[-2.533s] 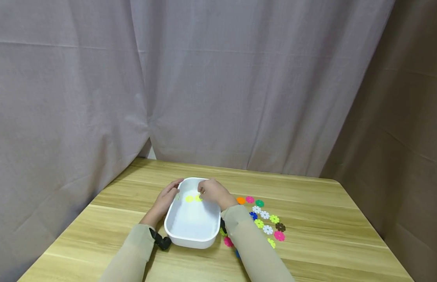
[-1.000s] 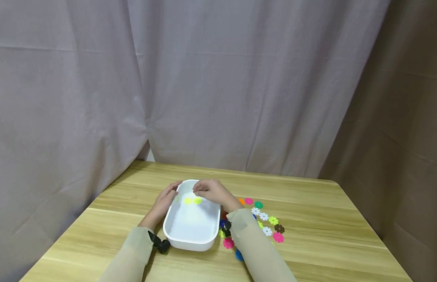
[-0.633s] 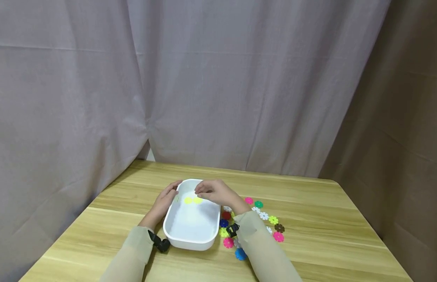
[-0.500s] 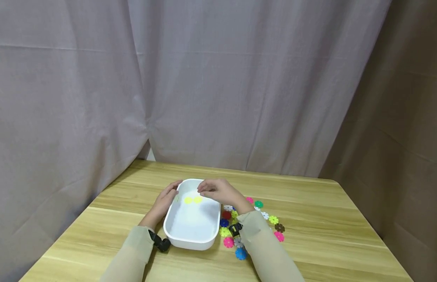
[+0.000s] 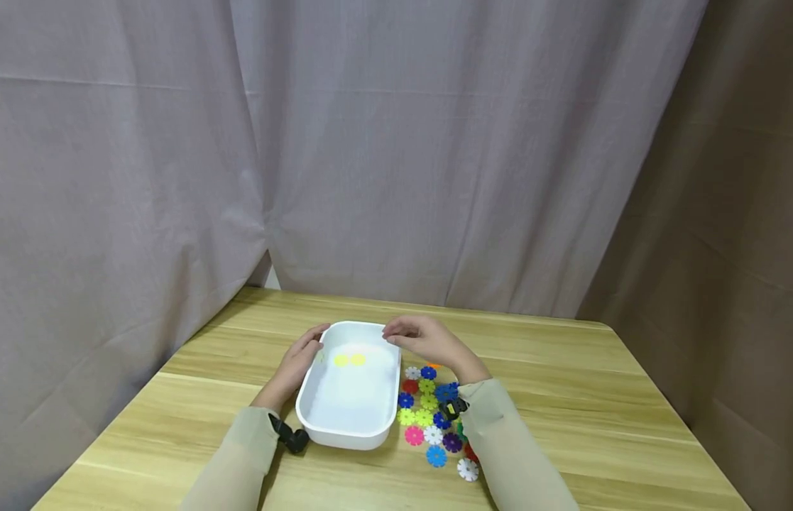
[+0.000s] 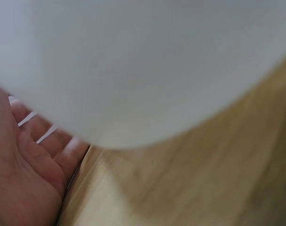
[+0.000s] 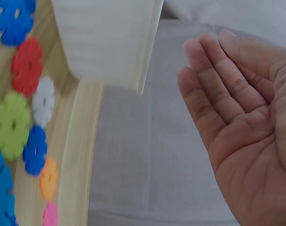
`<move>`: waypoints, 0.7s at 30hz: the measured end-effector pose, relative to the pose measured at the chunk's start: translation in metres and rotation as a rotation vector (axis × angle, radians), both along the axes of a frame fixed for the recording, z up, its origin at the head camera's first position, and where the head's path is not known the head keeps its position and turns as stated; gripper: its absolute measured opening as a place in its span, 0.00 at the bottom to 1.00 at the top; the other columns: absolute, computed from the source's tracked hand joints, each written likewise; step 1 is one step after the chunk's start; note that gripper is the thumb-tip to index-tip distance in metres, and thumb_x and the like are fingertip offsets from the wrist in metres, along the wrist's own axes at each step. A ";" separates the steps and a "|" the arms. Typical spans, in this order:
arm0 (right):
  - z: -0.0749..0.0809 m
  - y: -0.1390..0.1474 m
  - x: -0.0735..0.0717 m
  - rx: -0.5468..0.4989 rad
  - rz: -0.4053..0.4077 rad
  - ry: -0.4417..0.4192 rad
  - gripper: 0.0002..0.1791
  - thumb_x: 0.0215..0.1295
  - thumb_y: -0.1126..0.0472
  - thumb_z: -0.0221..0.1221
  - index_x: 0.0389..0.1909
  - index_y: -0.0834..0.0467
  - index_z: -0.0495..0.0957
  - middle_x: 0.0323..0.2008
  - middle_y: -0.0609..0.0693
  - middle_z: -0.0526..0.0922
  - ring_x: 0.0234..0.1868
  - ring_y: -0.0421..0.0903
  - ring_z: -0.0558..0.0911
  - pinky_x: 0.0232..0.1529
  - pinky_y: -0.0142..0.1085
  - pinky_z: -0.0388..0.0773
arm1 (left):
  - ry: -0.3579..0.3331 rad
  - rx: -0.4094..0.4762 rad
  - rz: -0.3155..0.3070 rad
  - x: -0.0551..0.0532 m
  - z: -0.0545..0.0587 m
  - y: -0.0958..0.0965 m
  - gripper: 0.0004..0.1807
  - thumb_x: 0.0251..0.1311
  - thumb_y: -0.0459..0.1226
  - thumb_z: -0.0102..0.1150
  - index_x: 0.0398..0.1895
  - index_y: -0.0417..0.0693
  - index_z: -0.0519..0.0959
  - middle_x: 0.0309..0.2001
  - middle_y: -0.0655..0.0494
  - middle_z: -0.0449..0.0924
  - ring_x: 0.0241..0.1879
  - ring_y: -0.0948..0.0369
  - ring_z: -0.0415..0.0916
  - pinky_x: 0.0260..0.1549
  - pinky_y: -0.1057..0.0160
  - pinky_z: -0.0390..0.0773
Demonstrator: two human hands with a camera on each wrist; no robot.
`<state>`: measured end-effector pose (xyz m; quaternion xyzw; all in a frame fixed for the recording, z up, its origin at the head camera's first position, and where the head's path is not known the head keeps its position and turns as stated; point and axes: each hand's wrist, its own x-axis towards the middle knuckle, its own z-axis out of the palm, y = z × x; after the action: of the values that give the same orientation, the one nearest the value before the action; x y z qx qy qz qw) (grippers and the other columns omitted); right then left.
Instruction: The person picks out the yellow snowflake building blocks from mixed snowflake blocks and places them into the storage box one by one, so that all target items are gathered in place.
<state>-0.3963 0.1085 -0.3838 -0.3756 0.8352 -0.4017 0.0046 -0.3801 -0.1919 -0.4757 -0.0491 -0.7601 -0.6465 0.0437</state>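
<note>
A white plastic bin stands on the table. Two yellow snowflake discs lie side by side on its floor toward the far end. My left hand grips the bin's left side, thumb at the rim and fingers along the outer wall; in the left wrist view the palm shows beneath the white wall. My right hand hovers over the bin's far right rim. Seen in the right wrist view, its fingers are extended and hold nothing.
Right of the bin, loose snowflake discs in many colours lie on the wooden table, partly hidden under my right forearm. A grey curtain hangs behind the table, and darker cloth hangs at the right.
My right hand has risen from beside the yellow snowflake discs inside the bin and moved right to its rim, its fingers loosening. My left hand has stayed at the bin's left side.
</note>
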 end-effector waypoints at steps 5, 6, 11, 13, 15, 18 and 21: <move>-0.001 0.017 -0.003 -0.019 -0.019 -0.011 0.11 0.72 0.58 0.60 0.51 0.54 0.83 0.48 0.53 0.86 0.48 0.43 0.84 0.54 0.43 0.81 | -0.009 -0.006 -0.006 0.001 0.001 0.000 0.26 0.73 0.42 0.42 0.73 0.57 0.67 0.75 0.49 0.62 0.71 0.47 0.62 0.68 0.46 0.65; -0.002 0.020 -0.004 -0.022 -0.021 -0.011 0.11 0.72 0.58 0.60 0.51 0.55 0.83 0.48 0.53 0.86 0.48 0.44 0.84 0.54 0.43 0.81 | -0.009 -0.006 -0.010 0.001 0.001 0.000 0.26 0.73 0.41 0.42 0.73 0.57 0.67 0.75 0.49 0.62 0.72 0.47 0.62 0.68 0.46 0.65; -0.006 0.041 -0.006 -0.015 -0.040 -0.006 0.12 0.72 0.58 0.60 0.50 0.58 0.83 0.46 0.53 0.87 0.47 0.47 0.84 0.53 0.44 0.82 | -0.006 -0.008 -0.008 -0.001 0.000 0.001 0.26 0.73 0.41 0.42 0.73 0.58 0.68 0.74 0.50 0.63 0.71 0.48 0.62 0.68 0.46 0.65; -0.011 0.050 -0.008 -0.002 -0.046 -0.003 0.11 0.72 0.59 0.60 0.49 0.58 0.84 0.45 0.54 0.87 0.46 0.46 0.85 0.51 0.43 0.83 | -0.004 -0.008 -0.008 -0.002 -0.001 0.002 0.26 0.73 0.42 0.42 0.73 0.58 0.67 0.74 0.49 0.63 0.71 0.48 0.63 0.68 0.46 0.65; -0.018 0.058 -0.008 0.037 -0.041 -0.014 0.10 0.71 0.59 0.61 0.48 0.57 0.84 0.44 0.53 0.87 0.45 0.45 0.85 0.49 0.41 0.84 | -0.009 -0.007 -0.003 -0.002 -0.001 0.002 0.26 0.73 0.42 0.42 0.73 0.58 0.67 0.74 0.50 0.62 0.71 0.48 0.62 0.68 0.46 0.65; -0.027 0.068 -0.007 0.130 -0.011 -0.062 0.10 0.71 0.59 0.61 0.48 0.57 0.84 0.43 0.51 0.87 0.43 0.43 0.85 0.46 0.38 0.84 | -0.015 -0.013 -0.002 -0.002 -0.001 0.002 0.27 0.73 0.42 0.42 0.74 0.58 0.67 0.75 0.51 0.61 0.72 0.48 0.61 0.69 0.46 0.64; -0.033 0.073 -0.004 0.207 0.015 -0.107 0.11 0.71 0.59 0.61 0.49 0.59 0.84 0.44 0.51 0.87 0.44 0.45 0.84 0.45 0.40 0.83 | -0.017 -0.021 0.000 -0.003 0.000 0.000 0.26 0.73 0.43 0.42 0.74 0.60 0.67 0.75 0.53 0.61 0.73 0.49 0.58 0.70 0.46 0.63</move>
<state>-0.4000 0.1817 -0.4170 -0.3576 0.8679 -0.3326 0.0911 -0.3827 -0.1923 -0.4754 -0.0444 -0.7672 -0.6389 0.0368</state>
